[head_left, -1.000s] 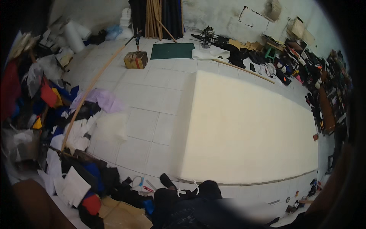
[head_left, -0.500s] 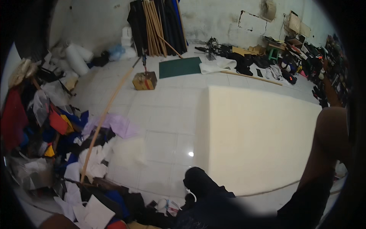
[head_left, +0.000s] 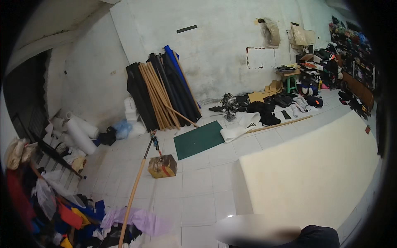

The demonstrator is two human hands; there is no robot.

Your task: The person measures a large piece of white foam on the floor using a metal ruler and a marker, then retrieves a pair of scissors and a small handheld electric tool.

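Observation:
Neither of my hands can be made out. At the lower edge a dark, cloth-covered shape [head_left: 320, 237] rises into view; which part of a body it is, I cannot tell. Beside it a smeared pale patch [head_left: 258, 229] hides whatever lies there. Just beyond both lies a large cream, foam-like slab [head_left: 310, 165] with a flat top and a paler side. A small reddish-brown object [head_left: 367, 129] rests near its far right corner. To the left a long wooden pole [head_left: 133, 194] slants up from the lower edge.
A box [head_left: 163, 166] stands on the tiled floor near a green mat [head_left: 199, 139]. Fabric rolls and wooden poles [head_left: 159, 95] lean on the wall. Scraps, bags and lilac cloth [head_left: 140, 219] pile up at left. Dark clothes [head_left: 264, 112] and a green stool [head_left: 292, 82] sit at the back right.
The view has tilted up and turned, showing more wall. The bare limb at the right and the dark shape at lower centre have left their places; the slab now sits lower and farther right.

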